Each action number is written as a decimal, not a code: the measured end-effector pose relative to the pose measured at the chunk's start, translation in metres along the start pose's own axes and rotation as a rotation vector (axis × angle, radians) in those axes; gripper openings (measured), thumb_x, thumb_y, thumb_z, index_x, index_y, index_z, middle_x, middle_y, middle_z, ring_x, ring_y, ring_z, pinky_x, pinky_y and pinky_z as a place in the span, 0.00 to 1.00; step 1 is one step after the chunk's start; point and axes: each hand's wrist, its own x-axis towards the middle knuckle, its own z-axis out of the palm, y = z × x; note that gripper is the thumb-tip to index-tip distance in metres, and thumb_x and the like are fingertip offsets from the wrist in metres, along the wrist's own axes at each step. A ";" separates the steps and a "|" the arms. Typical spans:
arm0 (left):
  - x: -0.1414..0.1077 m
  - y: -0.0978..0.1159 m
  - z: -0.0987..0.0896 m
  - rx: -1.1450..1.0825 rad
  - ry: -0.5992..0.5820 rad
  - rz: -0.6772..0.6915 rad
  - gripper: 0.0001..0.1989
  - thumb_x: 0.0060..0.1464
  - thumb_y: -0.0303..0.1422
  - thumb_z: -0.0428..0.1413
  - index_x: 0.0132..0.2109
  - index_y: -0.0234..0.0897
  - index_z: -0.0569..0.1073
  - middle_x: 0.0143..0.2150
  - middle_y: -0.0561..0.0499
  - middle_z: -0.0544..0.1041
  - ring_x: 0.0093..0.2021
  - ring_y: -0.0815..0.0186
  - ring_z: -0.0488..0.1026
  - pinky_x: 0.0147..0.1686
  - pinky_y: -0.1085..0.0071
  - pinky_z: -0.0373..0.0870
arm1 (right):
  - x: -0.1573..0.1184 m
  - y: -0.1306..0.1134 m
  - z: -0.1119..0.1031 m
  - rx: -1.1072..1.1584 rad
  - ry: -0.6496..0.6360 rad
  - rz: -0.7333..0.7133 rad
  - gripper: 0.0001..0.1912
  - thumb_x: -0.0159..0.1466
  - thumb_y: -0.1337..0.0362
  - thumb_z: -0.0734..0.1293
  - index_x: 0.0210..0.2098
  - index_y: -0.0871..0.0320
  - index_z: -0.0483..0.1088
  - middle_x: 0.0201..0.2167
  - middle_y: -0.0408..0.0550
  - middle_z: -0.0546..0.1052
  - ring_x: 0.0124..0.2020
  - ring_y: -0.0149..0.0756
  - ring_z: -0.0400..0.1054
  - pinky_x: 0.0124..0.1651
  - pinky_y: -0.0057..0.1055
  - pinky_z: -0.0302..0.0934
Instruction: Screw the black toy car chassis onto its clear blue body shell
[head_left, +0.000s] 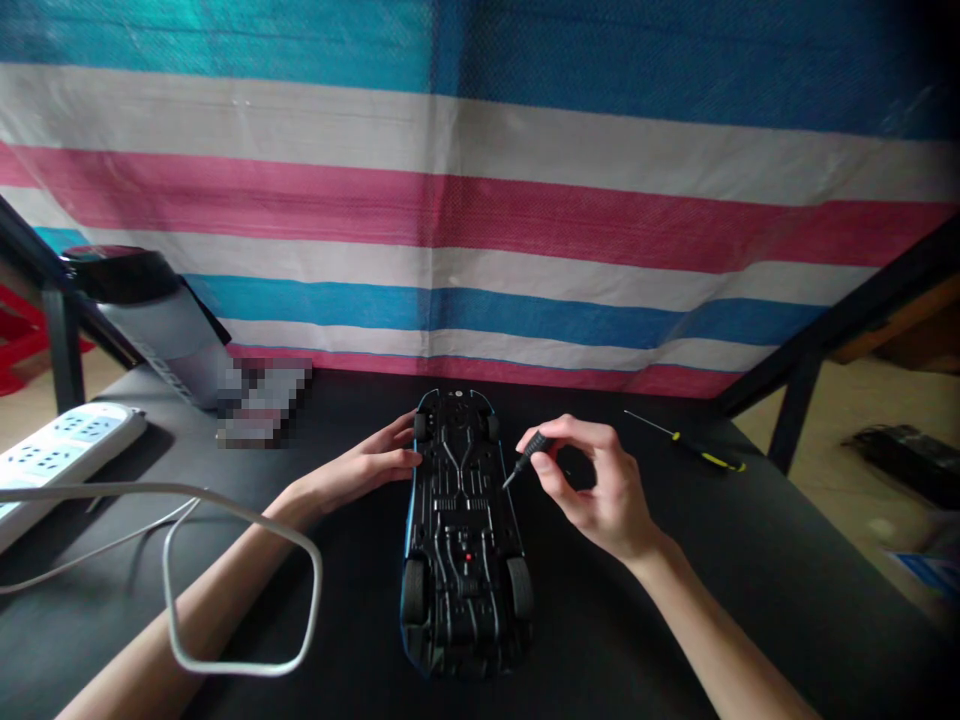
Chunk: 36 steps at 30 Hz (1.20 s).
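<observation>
Our spread left hand (375,463) should brace the toy car (463,510) while our right hand (600,485), pinching the screwdriver (532,453), angles it straighter.

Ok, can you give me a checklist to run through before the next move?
1. Toy car lying underside up: ok.
2. Left hand against the car's left side: ok.
3. Right hand holding the small black screwdriver: ok.
4. That screwdriver's tip touching the car: cannot tell; it is at the right edge.
5. Yellow-and-black screwdriver apart from the right hand: ok.
6. Left forearm unobstructed in view: not ok; white cable crosses it.
</observation>
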 end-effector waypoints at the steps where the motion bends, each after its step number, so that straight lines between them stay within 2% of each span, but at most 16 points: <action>1: 0.000 0.000 0.000 -0.005 -0.003 -0.001 0.34 0.57 0.32 0.63 0.68 0.54 0.64 0.70 0.50 0.65 0.57 0.60 0.70 0.53 0.67 0.67 | 0.000 0.000 0.000 -0.006 0.002 -0.007 0.20 0.66 0.72 0.69 0.56 0.54 0.64 0.44 0.45 0.77 0.35 0.32 0.75 0.47 0.38 0.69; 8: -0.001 0.002 0.002 0.020 0.014 -0.008 0.35 0.58 0.33 0.63 0.69 0.54 0.62 0.71 0.51 0.63 0.59 0.59 0.69 0.53 0.67 0.67 | 0.002 -0.005 0.002 -0.146 0.051 -0.013 0.14 0.65 0.72 0.69 0.48 0.53 0.67 0.36 0.42 0.75 0.30 0.31 0.67 0.32 0.30 0.64; 11: -0.001 0.002 0.002 0.021 -0.002 -0.001 0.35 0.58 0.33 0.63 0.69 0.52 0.62 0.70 0.49 0.65 0.58 0.59 0.70 0.53 0.66 0.67 | 0.003 -0.007 0.001 -0.173 0.033 0.009 0.10 0.69 0.70 0.65 0.49 0.53 0.69 0.39 0.45 0.77 0.33 0.34 0.68 0.37 0.33 0.65; 15: -0.001 0.003 0.003 0.012 0.002 -0.004 0.35 0.58 0.33 0.63 0.69 0.52 0.62 0.69 0.49 0.65 0.59 0.59 0.69 0.54 0.66 0.67 | 0.005 -0.009 -0.001 -0.118 0.003 0.044 0.12 0.71 0.69 0.60 0.51 0.55 0.69 0.41 0.49 0.75 0.39 0.39 0.69 0.45 0.39 0.64; 19: -0.001 0.003 0.003 0.010 0.013 -0.002 0.34 0.58 0.32 0.63 0.69 0.53 0.63 0.70 0.50 0.65 0.58 0.60 0.70 0.53 0.67 0.67 | 0.005 -0.010 0.000 -0.144 0.032 0.006 0.11 0.68 0.71 0.65 0.48 0.54 0.71 0.37 0.45 0.76 0.33 0.35 0.67 0.37 0.34 0.63; 21: -0.001 0.001 0.001 0.011 0.021 -0.005 0.34 0.58 0.32 0.62 0.69 0.53 0.63 0.70 0.50 0.65 0.59 0.60 0.69 0.52 0.68 0.67 | 0.004 -0.010 0.000 -0.151 0.032 0.026 0.09 0.69 0.69 0.63 0.47 0.53 0.72 0.38 0.46 0.77 0.33 0.36 0.67 0.35 0.35 0.62; 24: -0.001 -0.001 -0.001 0.009 0.022 -0.008 0.34 0.59 0.31 0.62 0.69 0.54 0.63 0.70 0.50 0.65 0.60 0.59 0.69 0.54 0.67 0.67 | 0.004 -0.011 0.000 -0.138 0.007 0.064 0.15 0.72 0.67 0.58 0.52 0.55 0.71 0.40 0.49 0.77 0.36 0.39 0.69 0.40 0.40 0.64; 26: -0.001 -0.001 -0.001 0.006 0.019 -0.011 0.34 0.59 0.31 0.62 0.69 0.54 0.62 0.70 0.50 0.65 0.60 0.59 0.69 0.54 0.66 0.67 | 0.004 -0.011 -0.001 -0.149 0.006 0.039 0.15 0.70 0.69 0.59 0.54 0.55 0.70 0.41 0.49 0.77 0.36 0.38 0.69 0.42 0.40 0.64; 30: 0.000 0.001 0.002 0.000 0.004 -0.006 0.34 0.59 0.31 0.62 0.69 0.53 0.62 0.69 0.49 0.65 0.58 0.59 0.70 0.54 0.66 0.67 | 0.003 -0.012 0.000 -0.203 0.049 -0.015 0.13 0.67 0.72 0.66 0.49 0.53 0.72 0.38 0.44 0.79 0.30 0.33 0.68 0.40 0.35 0.65; 32: 0.000 0.002 0.004 -0.008 -0.015 0.001 0.34 0.58 0.31 0.62 0.69 0.52 0.62 0.69 0.49 0.66 0.58 0.60 0.70 0.54 0.66 0.67 | 0.002 -0.011 0.000 -0.174 0.035 -0.005 0.12 0.70 0.69 0.62 0.49 0.54 0.73 0.38 0.46 0.78 0.31 0.34 0.68 0.39 0.37 0.65; 34: -0.001 0.003 0.004 -0.010 -0.019 0.007 0.34 0.59 0.31 0.62 0.69 0.52 0.63 0.68 0.49 0.67 0.57 0.61 0.70 0.54 0.67 0.67 | 0.001 -0.010 0.001 -0.137 0.018 -0.006 0.16 0.71 0.68 0.56 0.53 0.56 0.71 0.39 0.49 0.77 0.34 0.38 0.68 0.39 0.40 0.65; 36: -0.001 0.002 0.003 -0.009 -0.018 0.010 0.34 0.59 0.31 0.62 0.69 0.52 0.62 0.68 0.48 0.67 0.57 0.61 0.71 0.54 0.67 0.67 | 0.001 -0.008 0.001 -0.146 0.024 -0.040 0.17 0.70 0.69 0.58 0.56 0.56 0.69 0.39 0.50 0.76 0.36 0.40 0.68 0.40 0.41 0.65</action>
